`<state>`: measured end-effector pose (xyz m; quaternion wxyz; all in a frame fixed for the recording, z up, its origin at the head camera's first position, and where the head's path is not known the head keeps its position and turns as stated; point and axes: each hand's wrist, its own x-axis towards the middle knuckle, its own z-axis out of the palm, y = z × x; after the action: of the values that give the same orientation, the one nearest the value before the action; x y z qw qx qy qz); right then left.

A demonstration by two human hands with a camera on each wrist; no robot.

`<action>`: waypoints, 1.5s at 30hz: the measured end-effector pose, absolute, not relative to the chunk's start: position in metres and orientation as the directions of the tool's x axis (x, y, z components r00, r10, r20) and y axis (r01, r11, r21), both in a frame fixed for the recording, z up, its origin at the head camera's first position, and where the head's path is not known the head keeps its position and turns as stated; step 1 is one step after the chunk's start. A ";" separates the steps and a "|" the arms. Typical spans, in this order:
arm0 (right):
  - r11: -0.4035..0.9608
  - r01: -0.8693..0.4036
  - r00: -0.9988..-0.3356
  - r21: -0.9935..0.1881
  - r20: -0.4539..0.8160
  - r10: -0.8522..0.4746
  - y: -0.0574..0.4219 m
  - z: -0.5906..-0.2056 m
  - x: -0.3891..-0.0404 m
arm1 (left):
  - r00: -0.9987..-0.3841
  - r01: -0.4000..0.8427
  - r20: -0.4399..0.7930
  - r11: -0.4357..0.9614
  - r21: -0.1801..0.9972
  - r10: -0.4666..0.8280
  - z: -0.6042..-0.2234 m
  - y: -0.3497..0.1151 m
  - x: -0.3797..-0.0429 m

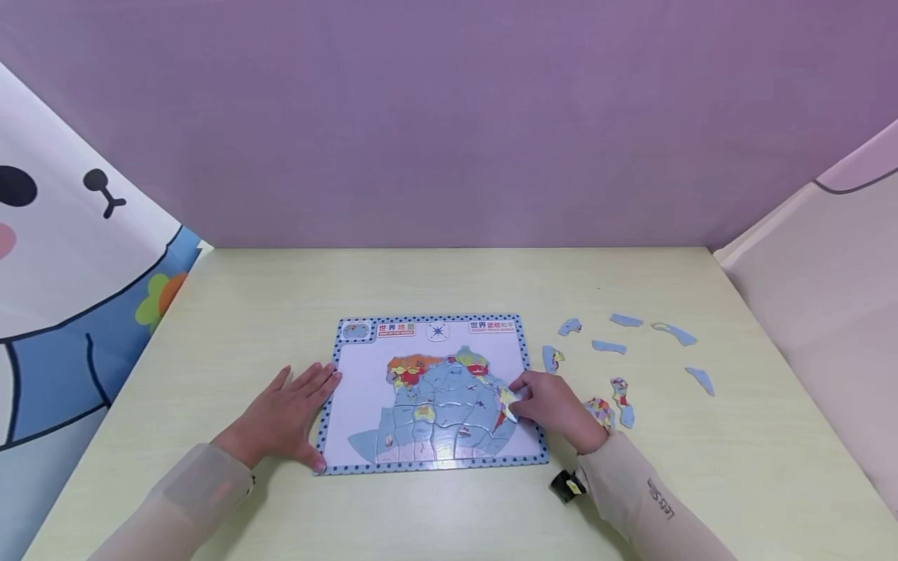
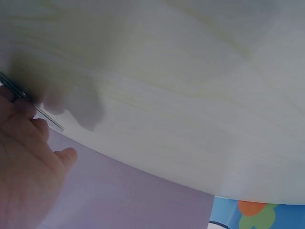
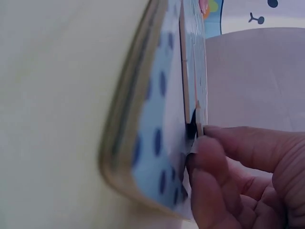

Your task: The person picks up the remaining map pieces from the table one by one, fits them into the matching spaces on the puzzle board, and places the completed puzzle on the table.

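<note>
A flat world map jigsaw puzzle board (image 1: 358,389) with a blue dotted border lies on the table, its lower middle filled with joined blue pieces (image 1: 449,397). My left hand (image 1: 288,413) rests with spread fingers along the board's left edge; in the left wrist view its fingers (image 2: 40,129) touch that edge. My right hand (image 1: 554,405) is over the right border. Its thumb and fingertips pinch a puzzle piece (image 3: 199,121), tilted up at the side of the joined pieces. The fingers partly hide this piece.
Several loose puzzle pieces (image 1: 608,347) are scattered right of the board. Two colourful ones, a narrow piece (image 1: 621,401) and a wider piece (image 1: 599,411), lie close by the right wrist. A purple backdrop (image 1: 449,125) stands behind the table (image 1: 245,312), with a cartoon-printed cloth (image 1: 70,257) at left.
</note>
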<state>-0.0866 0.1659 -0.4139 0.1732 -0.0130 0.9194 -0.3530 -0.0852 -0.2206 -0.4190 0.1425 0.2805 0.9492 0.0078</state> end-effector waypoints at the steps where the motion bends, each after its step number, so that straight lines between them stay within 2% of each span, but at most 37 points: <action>1: 0.750 0.102 -0.939 -0.653 -0.312 -0.145 0.166 -0.413 -0.087 | -0.802 0.531 -0.266 0.842 0.094 0.535 -0.419 -0.220 -0.085; 18: 0.759 0.094 -0.928 -0.645 -0.332 -0.167 0.165 -0.411 -0.086 | -0.803 0.529 -0.265 0.843 0.096 0.534 -0.421 -0.222 -0.085; 25: 0.779 0.057 -0.951 -0.624 -0.270 -0.147 0.170 -0.402 -0.088 | -0.804 0.519 -0.278 0.849 0.102 0.525 -0.421 -0.221 -0.086; 39: 0.691 0.009 -0.976 -0.723 -0.156 -0.151 0.202 -0.395 -0.094 | -0.807 0.508 -0.282 0.854 0.114 0.518 -0.417 -0.220 -0.086; 45: 0.694 0.038 -0.973 -0.719 -0.184 -0.138 0.219 -0.394 -0.093 | -0.809 0.502 -0.289 0.857 0.117 0.513 -0.417 -0.220 -0.086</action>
<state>-0.0930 0.2188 -0.3941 0.1127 -0.0275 0.9134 -0.3901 -0.0862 -0.2200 -0.4174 0.1569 0.2666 0.9508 0.0176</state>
